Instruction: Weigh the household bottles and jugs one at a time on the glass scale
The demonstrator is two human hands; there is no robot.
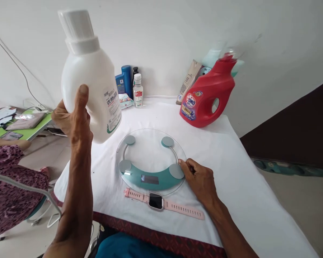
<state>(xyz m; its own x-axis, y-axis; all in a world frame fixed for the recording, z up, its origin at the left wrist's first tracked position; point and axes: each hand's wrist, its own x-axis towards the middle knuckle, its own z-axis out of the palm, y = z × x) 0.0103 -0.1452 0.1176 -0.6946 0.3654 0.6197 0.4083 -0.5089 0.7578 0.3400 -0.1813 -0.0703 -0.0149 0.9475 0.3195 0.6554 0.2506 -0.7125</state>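
My left hand (76, 111) is wrapped round the handle of a large white detergent bottle (97, 79), raised above the left side of the table and slightly tilted. Its white cap is on and its label faces right. My right hand (200, 179) pinches the right edge of a round glass bathroom scale (146, 152) that lies on the white cloth. The scale has grey-green pads, a green band and a small display with faint characters. Just in front of it, a smartwatch (156, 201) with a pink strap lies stretched out, its screen dark.
A red OMO detergent bottle (207, 96) stands at the back right, with a beige packet (188, 80) behind it. A small clear bottle (137, 91) and blue bottles (126, 79) stand against the wall. At far left, a person in patterned clothing (13, 186) sits by a green table (32, 130).
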